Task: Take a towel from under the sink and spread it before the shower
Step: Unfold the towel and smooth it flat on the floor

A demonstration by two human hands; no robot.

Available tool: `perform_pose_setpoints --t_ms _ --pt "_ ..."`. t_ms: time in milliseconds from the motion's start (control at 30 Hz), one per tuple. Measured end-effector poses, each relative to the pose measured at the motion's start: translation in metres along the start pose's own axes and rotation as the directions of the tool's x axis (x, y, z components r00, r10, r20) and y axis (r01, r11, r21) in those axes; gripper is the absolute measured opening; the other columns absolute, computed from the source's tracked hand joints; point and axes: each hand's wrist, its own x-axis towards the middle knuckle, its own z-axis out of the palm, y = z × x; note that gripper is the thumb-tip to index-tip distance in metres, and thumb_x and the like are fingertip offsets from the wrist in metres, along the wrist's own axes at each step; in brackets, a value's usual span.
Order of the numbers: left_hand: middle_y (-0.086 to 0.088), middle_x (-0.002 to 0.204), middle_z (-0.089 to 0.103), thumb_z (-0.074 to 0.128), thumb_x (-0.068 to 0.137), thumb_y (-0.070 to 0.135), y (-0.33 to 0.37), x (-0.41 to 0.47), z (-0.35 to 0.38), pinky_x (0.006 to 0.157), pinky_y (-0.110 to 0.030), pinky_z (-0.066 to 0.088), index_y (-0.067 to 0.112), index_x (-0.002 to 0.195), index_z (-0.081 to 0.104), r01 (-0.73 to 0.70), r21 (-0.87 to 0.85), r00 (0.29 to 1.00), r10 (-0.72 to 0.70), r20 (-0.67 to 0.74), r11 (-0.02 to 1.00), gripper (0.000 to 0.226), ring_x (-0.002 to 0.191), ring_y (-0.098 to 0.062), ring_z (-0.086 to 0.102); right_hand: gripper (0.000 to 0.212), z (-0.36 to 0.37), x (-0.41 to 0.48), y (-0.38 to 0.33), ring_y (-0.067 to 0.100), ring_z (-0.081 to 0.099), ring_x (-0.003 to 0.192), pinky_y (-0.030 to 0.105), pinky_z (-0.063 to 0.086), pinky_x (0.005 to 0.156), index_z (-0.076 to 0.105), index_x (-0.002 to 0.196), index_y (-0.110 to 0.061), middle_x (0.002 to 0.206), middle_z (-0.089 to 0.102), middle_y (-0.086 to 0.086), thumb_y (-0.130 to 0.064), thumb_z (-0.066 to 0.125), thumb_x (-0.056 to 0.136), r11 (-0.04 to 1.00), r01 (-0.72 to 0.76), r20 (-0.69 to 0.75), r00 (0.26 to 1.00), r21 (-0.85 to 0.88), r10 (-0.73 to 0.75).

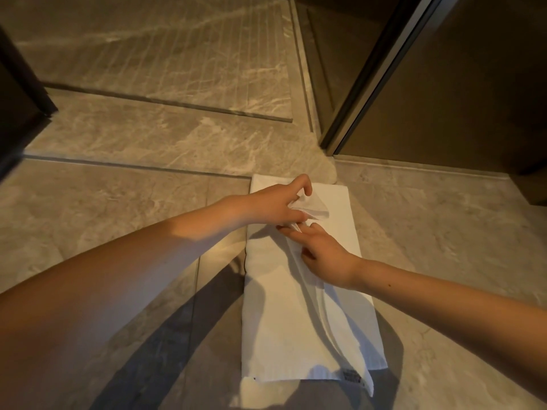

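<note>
A white towel (284, 315) lies folded lengthwise on the marble floor, stretching from near the shower threshold toward me. My left hand (275, 205) pinches a raised fold of the towel near its far end. My right hand (319, 250) comes in from the right, its fingertips on the same fold just below the left hand. A small label (352, 375) shows at the towel's near right corner.
The ribbed shower floor (165, 54) lies beyond a raised marble threshold (183, 137). A metal-framed glass door (373, 72) stands open at the upper right, with a dark wall behind it. A dark cabinet edge (20, 99) is at the left.
</note>
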Motion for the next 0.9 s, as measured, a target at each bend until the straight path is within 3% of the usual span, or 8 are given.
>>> perform_pose_setpoints --t_ms 67,233,300,433,567,633,767,900 --pt "-0.015 0.118 0.06 0.06 0.092 0.03 -0.003 0.001 0.002 0.053 -0.011 0.043 0.034 0.102 0.032 -0.005 -0.01 0.999 0.004 -0.033 1.0 0.03 0.068 0.008 0.056 0.074 0.002 -0.003 0.002 0.033 0.042 0.125 0.034 0.037 0.103 0.041 0.147 -0.022 0.154 0.036 0.005 0.014 0.038 0.082 0.99 -0.059 -0.009 0.998 0.129 0.06" --pt "-0.015 0.085 0.057 0.058 0.091 0.026 -0.006 0.001 0.01 0.066 -0.037 0.051 0.029 0.102 0.024 0.007 -0.022 0.997 -0.008 -0.081 1.0 0.036 0.076 -0.033 0.061 0.067 0.015 -0.023 0.009 0.038 0.056 0.106 0.042 0.046 0.09 0.057 0.135 -0.023 0.131 0.06 0.01 0.013 0.053 0.078 0.897 -0.182 0.003 0.98 0.402 0.197" --pt "-0.01 0.069 0.057 0.053 0.091 0.02 -0.008 -0.001 0.012 0.057 -0.028 0.044 0.027 0.101 0.023 -0.02 -0.044 0.995 0.016 -0.1 0.999 0.032 0.06 -0.018 0.055 0.069 0.016 -0.025 0.013 0.037 0.058 0.109 0.039 0.048 0.084 0.057 0.134 -0.02 0.131 0.062 0.006 0.015 0.057 0.074 0.898 -0.186 -0.008 0.978 0.4 0.207" --pt "0.004 0.055 0.036 0.037 0.094 0.018 -0.01 -0.005 0.016 0.05 -0.028 0.029 0.024 0.098 0.027 -0.05 -0.01 0.984 0.048 -0.169 0.999 0.012 0.046 -0.007 0.031 0.068 0.005 -0.024 0.013 -0.016 0.057 0.086 0.007 0.042 0.074 0.059 0.134 -0.017 0.14 0.055 -0.002 0.022 0.051 0.078 0.782 -0.224 0.039 0.968 0.581 0.248" --pt "0.012 0.075 0.042 0.021 0.083 0.056 -0.006 -0.007 0.021 0.065 -0.026 0.032 0.031 0.095 0.042 -0.035 -0.057 0.98 0.023 -0.198 0.998 0.035 0.065 -0.005 0.034 0.067 -0.003 -0.023 0.016 -0.016 0.053 0.088 0.009 0.041 0.077 0.06 0.133 -0.02 0.14 0.054 -0.007 0.021 0.054 0.081 0.686 -0.219 0.065 0.968 0.694 0.244" --pt "0.019 0.103 0.049 0.021 0.077 0.065 -0.007 -0.008 0.019 0.078 -0.017 0.034 0.043 0.105 0.045 -0.054 -0.046 0.97 0.041 -0.241 0.997 0.043 0.087 0.001 0.042 0.067 -0.003 -0.022 0.014 -0.007 0.052 0.103 0.013 0.039 0.081 0.061 0.132 -0.023 0.141 0.055 -0.008 0.019 0.055 0.081 0.662 -0.212 0.064 0.969 0.719 0.24" --pt "0.002 0.131 0.051 0.037 0.099 0.02 -0.012 -0.016 0.008 0.094 -0.009 0.031 0.023 0.124 0.058 -0.061 0.019 0.968 0.063 -0.243 0.998 0.033 0.119 -0.007 0.045 0.067 -0.005 -0.016 0.004 -0.005 0.055 0.067 0.012 0.041 0.057 0.063 0.13 -0.026 0.135 0.059 0.001 0.019 0.053 0.081 0.56 -0.229 0.107 0.964 0.797 0.243" --pt "0.01 0.13 0.045 0.046 0.091 0.001 -0.015 -0.031 -0.016 0.07 -0.005 0.04 0.027 0.144 0.044 0.047 -0.078 0.958 -0.067 -0.279 0.996 0.059 0.085 0.001 0.054 0.074 -0.01 -0.001 -0.008 0.02 0.046 0.067 0.023 0.034 0.055 0.065 0.127 -0.03 0.131 0.062 0.015 0.023 0.048 0.079 0.422 -0.304 0.23 0.948 0.854 0.218"
